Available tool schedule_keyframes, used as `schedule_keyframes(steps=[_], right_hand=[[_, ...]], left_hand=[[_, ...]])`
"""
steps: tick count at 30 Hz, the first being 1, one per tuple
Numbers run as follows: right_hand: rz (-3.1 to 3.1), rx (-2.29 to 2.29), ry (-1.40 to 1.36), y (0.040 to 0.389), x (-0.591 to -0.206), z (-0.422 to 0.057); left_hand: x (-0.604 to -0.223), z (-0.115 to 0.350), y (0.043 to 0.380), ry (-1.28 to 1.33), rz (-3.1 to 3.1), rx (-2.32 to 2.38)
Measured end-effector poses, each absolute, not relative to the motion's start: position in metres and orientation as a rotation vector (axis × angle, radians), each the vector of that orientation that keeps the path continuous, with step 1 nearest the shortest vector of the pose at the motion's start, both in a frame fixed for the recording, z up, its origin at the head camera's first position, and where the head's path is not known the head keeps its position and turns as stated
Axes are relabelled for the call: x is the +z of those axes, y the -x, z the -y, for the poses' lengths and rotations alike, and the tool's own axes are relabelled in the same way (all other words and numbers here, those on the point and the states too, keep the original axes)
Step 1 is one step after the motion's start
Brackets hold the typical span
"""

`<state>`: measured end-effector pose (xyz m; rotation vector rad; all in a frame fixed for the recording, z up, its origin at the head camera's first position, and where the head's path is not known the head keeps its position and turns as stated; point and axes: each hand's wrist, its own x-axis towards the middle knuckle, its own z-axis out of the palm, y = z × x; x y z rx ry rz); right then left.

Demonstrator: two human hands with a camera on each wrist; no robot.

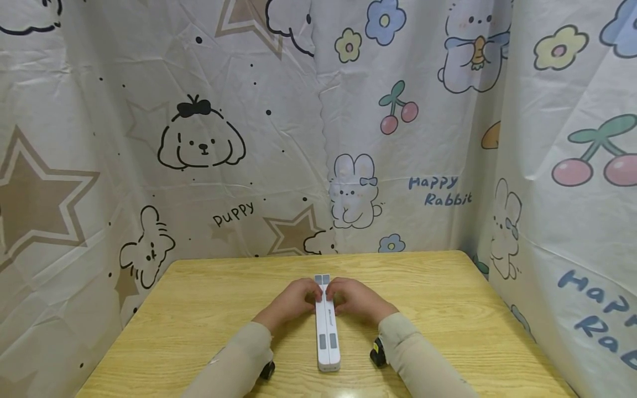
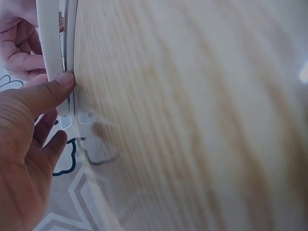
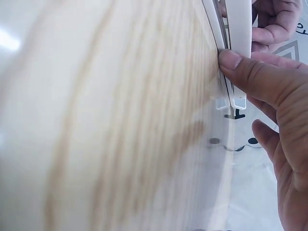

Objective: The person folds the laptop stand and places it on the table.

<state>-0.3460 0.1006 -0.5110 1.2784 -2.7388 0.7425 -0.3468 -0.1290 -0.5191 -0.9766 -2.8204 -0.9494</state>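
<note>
A white folded laptop stand [image 1: 326,323], two long bars side by side with grey pads at both ends, lies lengthwise on the wooden table. From the left side my left hand [image 1: 294,298] pinches it near its far end. My right hand [image 1: 357,299] grips the opposite bar at about the same height. In the left wrist view, the left thumb lies on the edge of the white bar [image 2: 49,38], fingers behind it. The right wrist view has the right thumb against the other bar [image 3: 239,29], where a narrow gap shows between the stand's parts.
The light wooden table [image 1: 199,309] ends at a back edge against a patterned curtain [image 1: 288,138]. Curtain also hangs along the left and right sides. A small black device [image 1: 378,352] is strapped under the right sleeve, another [image 1: 267,370] under the left.
</note>
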Motion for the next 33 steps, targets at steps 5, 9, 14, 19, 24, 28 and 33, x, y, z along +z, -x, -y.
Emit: schedule_keyframes(steps=[5, 9, 14, 19, 24, 28, 33], right_hand=[[2.73, 0.683, -1.302, 0.345, -0.51, -0.1], [2.716, 0.661, -1.321, 0.346, -0.509, -0.099], [2.748, 0.685, -1.306, 0.344, -0.507, -0.098], [2.785, 0.775, -1.272, 0.344, -0.51, -0.103], [2.847, 0.866, -1.214, 0.339, -0.513, -0.109], [2.821, 0.775, -1.207, 0.335, -0.515, -0.109], [2.8, 0.697, -1.093, 0.325, -0.515, -0.11]], left_hand=[[-0.519, 0.129, 0.347, 0.985, 2.832, -0.9], [-0.517, 0.129, 0.348, 1.002, 2.832, -0.875], [-0.516, 0.13, 0.346, 0.949, 2.879, -0.891], [-0.514, 0.128, 0.341, 1.01, 2.865, -0.822], [-0.513, 0.129, 0.332, 0.996, 2.88, -0.799], [-0.509, 0.133, 0.324, 0.88, 2.893, -0.885], [-0.502, 0.137, 0.313, 0.763, 2.863, -0.911]])
